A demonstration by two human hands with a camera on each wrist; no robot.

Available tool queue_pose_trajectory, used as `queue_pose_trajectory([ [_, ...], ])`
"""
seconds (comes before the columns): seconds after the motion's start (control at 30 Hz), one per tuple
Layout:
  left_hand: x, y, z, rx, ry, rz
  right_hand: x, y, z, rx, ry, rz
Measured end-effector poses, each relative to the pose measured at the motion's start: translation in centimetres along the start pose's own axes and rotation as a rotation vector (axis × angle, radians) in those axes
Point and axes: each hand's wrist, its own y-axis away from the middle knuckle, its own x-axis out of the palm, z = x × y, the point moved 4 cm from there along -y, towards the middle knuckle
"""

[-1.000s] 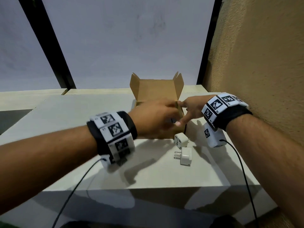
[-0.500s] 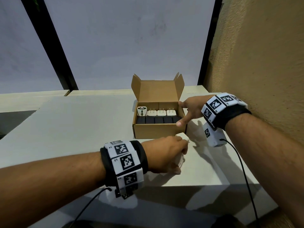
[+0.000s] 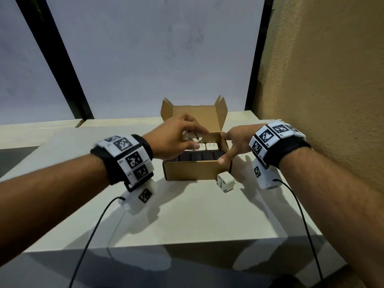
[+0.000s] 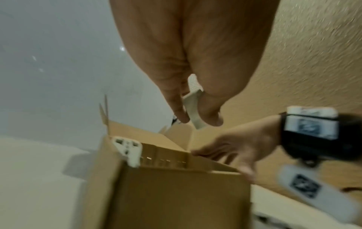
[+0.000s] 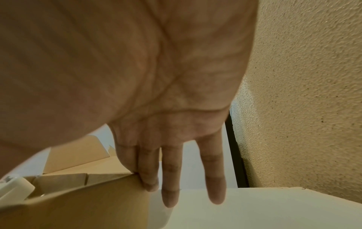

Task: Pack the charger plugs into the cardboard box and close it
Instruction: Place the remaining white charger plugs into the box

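An open cardboard box point(image 3: 195, 171) stands on the white table point(image 3: 187, 215), its lid flap up at the back. Inside lie a front row of black plugs point(image 3: 202, 156) and a back row of white plugs point(image 3: 211, 146). My left hand point(image 3: 188, 140) hovers over the box's back left part and pinches a white charger plug point(image 3: 190, 136), also seen between thumb and fingers in the left wrist view point(image 4: 192, 108). My right hand point(image 3: 230, 146) rests with straight fingers on the box's right wall point(image 5: 109, 190). Another white plug point(image 3: 225, 181) lies on the table at the box's front right corner.
A rough tan wall point(image 3: 322, 90) runs close along the right side. Pale panels with black frames point(image 3: 56, 59) stand behind the table. Black cables point(image 3: 93, 231) hang from both wrist units over the table's near edge.
My left hand picked one white plug off the table in front of the box and carried it up over the box. One plug stays on the table. The right hand stayed on the box.
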Motion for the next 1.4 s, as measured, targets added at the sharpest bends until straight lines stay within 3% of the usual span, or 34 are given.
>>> queue_pose_trajectory([
  [0.2,-0.7,-2.0,3.1,-0.090,-0.086,-0.001,0.0,0.0,0.1,0.006,-0.012,0.007],
  [0.4,0.7,-2.6,4.2,-0.085,-0.074,0.010,0.0,0.2,0.0,0.009,-0.010,0.010],
  [0.7,3.1,-2.9,5.4,-0.091,-0.176,0.171,-0.1,0.3,0.1,0.000,-0.018,0.006],
  [1.0,4.2,-3.2,6.2,-0.167,-0.308,0.231,-0.1,0.3,0.2,0.001,0.011,0.011],
  [1.13,4.0,-2.8,5.6,-0.060,-0.606,0.272,0.0,0.2,0.1,0.003,0.011,0.016],
  [1.2,3.3,-2.4,4.6,-0.058,-0.663,0.227,0.1,0.1,0.1,0.004,0.008,0.015],
  [1.3,2.5,-1.4,0.8,0.108,-0.467,0.024,0.1,0.0,-0.1,0.005,-0.023,0.025],
  [1.33,2.5,-0.7,-0.9,0.220,-0.361,0.008,0.1,-0.1,-0.2,0.005,-0.048,0.032],
  [1.4,3.4,1.0,-4.2,0.439,-0.268,0.101,0.2,-0.2,-0.3,0.000,-0.075,0.035],
])
